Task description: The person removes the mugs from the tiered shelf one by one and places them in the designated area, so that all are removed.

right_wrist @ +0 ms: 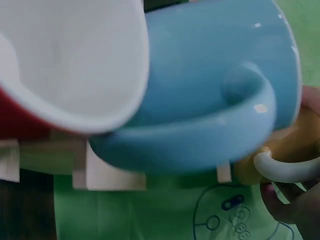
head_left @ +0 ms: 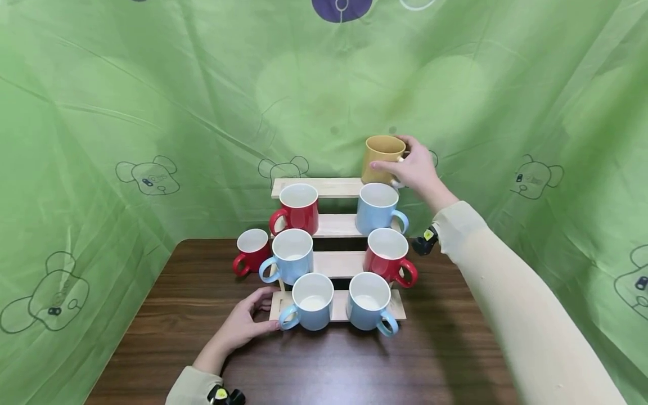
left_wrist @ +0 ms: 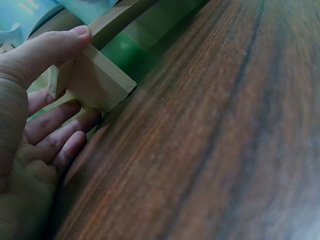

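At the right end of the top board, my right hand [head_left: 417, 166] grips a tan mug [head_left: 377, 163] around its body, thumb in front. The mug's white handle [right_wrist: 287, 169] shows in the right wrist view, below a light blue mug [right_wrist: 215, 65]. My left hand [head_left: 246, 319] holds the left end of the lowest board of a stepped wooden rack [head_left: 339, 262]. In the left wrist view the thumb [left_wrist: 55, 47] lies over the board's end, the other fingers curl beneath it. Beside that thumb stands a light blue mug [head_left: 313, 302].
More mugs stand on the steps: red [head_left: 301, 216] and blue [head_left: 292, 257] at left, blue [head_left: 377, 208], red [head_left: 386, 256] and blue [head_left: 368, 302] at right. One red mug [head_left: 253, 251] is on the brown table [head_left: 167, 315] left of the rack. Green cloth [head_left: 212, 101] hangs behind.
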Demonstrator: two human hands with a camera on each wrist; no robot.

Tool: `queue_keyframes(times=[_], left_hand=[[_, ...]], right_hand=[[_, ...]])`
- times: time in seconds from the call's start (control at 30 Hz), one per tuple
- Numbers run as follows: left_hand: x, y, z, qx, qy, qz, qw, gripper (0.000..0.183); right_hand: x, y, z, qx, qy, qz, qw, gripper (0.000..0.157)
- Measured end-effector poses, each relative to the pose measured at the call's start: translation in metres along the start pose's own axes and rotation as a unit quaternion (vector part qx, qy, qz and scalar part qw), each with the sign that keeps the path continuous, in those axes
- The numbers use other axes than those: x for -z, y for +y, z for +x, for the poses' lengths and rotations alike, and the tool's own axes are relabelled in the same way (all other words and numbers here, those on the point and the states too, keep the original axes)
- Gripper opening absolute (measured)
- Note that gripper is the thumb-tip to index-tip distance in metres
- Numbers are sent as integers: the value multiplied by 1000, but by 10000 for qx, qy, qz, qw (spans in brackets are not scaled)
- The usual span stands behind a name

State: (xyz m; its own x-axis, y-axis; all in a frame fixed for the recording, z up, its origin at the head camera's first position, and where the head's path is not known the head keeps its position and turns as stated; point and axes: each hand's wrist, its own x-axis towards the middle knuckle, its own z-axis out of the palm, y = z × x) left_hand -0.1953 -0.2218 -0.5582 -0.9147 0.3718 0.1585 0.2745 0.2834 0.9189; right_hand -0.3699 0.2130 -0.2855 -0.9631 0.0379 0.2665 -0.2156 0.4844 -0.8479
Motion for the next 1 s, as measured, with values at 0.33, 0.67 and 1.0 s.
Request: queue_keyframes(times=[0.33, 0.67, 1.0], left_hand=[[2, -1, -4, 12, 69, 87, 9999, 69], [3, -4, -5, -136, -18, 125, 9998, 69], [3, -3, -3, 82, -31, 189, 9998, 69]], right_hand=[[30, -14, -3, -122, 351, -83, 9993, 103], [57, -9, -19, -96, 405, -170, 9990, 106], [77, 8, -41, 84, 580, -335, 9977, 104]])
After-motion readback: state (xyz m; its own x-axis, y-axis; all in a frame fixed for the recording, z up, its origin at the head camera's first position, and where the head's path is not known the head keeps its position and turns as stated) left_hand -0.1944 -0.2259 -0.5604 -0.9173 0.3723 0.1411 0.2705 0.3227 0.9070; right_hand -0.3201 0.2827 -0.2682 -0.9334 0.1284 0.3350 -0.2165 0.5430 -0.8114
